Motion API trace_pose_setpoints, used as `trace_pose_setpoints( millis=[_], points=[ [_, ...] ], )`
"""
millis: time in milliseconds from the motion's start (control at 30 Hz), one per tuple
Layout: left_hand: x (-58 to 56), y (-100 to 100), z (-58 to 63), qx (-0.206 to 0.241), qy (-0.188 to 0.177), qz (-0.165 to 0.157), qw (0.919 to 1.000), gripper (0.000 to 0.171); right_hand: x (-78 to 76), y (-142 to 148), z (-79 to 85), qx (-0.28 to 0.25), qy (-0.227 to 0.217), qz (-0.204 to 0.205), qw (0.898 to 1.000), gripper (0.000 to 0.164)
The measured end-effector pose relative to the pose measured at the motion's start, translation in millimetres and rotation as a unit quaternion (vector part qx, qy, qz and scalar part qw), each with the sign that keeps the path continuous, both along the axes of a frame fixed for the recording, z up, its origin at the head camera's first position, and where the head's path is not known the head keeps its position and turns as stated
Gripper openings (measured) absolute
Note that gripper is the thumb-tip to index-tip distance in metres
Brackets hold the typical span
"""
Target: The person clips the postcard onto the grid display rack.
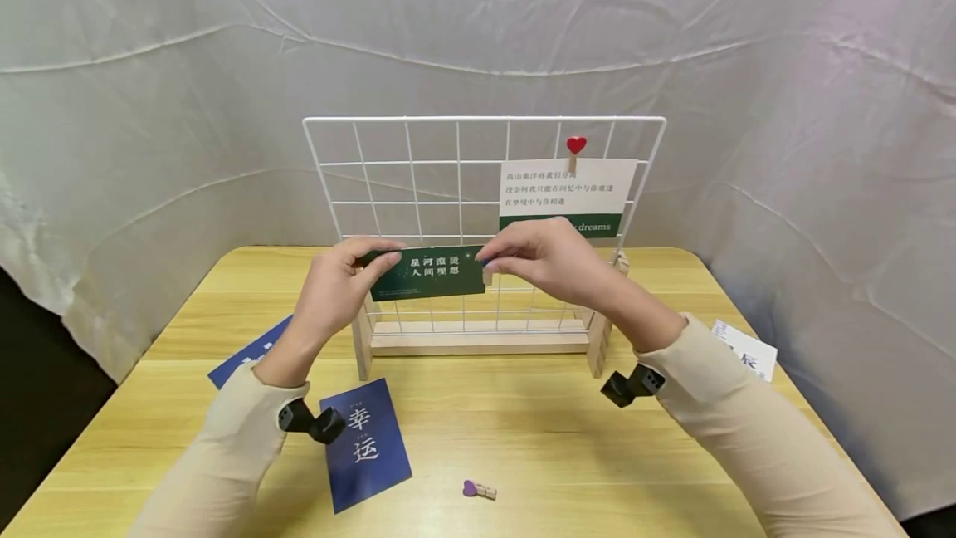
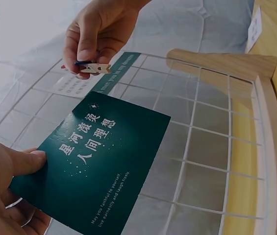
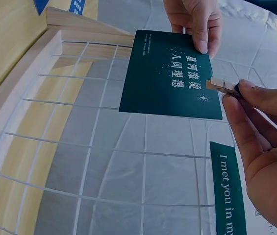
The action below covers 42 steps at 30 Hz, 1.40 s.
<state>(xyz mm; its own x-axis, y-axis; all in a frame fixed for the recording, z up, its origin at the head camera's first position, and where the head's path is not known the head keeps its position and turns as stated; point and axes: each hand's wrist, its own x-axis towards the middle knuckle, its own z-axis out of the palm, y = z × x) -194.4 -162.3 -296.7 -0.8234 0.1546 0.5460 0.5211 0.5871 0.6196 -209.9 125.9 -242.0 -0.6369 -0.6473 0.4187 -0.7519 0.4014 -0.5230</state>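
My left hand (image 1: 334,285) pinches a dark green card (image 1: 429,274) by its left edge, thumb on the printed front. The card is held up in front of a white wire grid (image 1: 433,203). Between the thumb and fingers of my right hand (image 1: 548,260) is a small wooden clothespin (image 3: 220,85) with a dark blue end. In the left wrist view the clothespin (image 2: 95,67) stands apart from the card (image 2: 91,161). A white and green card (image 1: 568,187) hangs at the grid's upper right under a red heart clothespin (image 1: 576,148).
The grid stands in a wooden base (image 1: 478,342) on the table (image 1: 523,422). A blue card (image 1: 366,447) and a purple heart clothespin (image 1: 480,490) lie in front. Another blue card (image 1: 250,353) is partly behind my left arm; a white card (image 1: 747,349) lies at the right.
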Motion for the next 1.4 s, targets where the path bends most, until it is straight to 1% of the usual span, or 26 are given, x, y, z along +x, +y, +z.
trace_pose_setpoints(
  millis=[133,233,367,600,767,900,1133,1300,1400],
  points=[
    [-2.9,-1,6.3,0.002,0.016,0.006,0.9998,0.019,-2.3,-5,7.0,0.003,0.001,-0.004,1.000,0.013],
    [-4.9,-2,11.5,0.004,0.022,0.012,0.9997,0.019,-4.1,-8,12.3,0.009,0.001,-0.009,1.000,0.014],
    [-7.2,-2,17.4,0.012,0.018,0.017,0.9996,0.019,-7.0,-12,20.6,0.008,-0.004,-0.014,1.000,0.015],
    [-10.9,-1,26.0,0.028,0.018,0.027,0.9991,0.021,-10.2,-18,36.7,-0.001,0.001,-0.025,1.000,0.016],
    [-15.6,0,32.1,0.030,0.015,0.036,0.9988,0.021,-14.2,-24,43.6,-0.022,0.012,-0.027,0.999,0.014],
    [-19.5,1,35.7,0.038,0.015,0.038,0.9984,0.022,-15.8,-28,49.3,-0.025,0.018,-0.054,0.998,0.012],
    [-22.8,1,42.8,0.043,0.021,0.048,0.9977,0.020,-17.4,-36,57.3,-0.037,0.027,-0.107,0.993,0.011],
    [-25.2,3,47.4,0.049,0.019,0.049,0.9974,0.021,-19.7,-40,61.8,-0.048,0.025,-0.134,0.989,0.011],
    [-27.1,3,49.9,0.049,0.024,0.048,0.9974,0.021,-20.6,-41,64.9,-0.049,0.037,-0.148,0.987,0.009]
  ],
)
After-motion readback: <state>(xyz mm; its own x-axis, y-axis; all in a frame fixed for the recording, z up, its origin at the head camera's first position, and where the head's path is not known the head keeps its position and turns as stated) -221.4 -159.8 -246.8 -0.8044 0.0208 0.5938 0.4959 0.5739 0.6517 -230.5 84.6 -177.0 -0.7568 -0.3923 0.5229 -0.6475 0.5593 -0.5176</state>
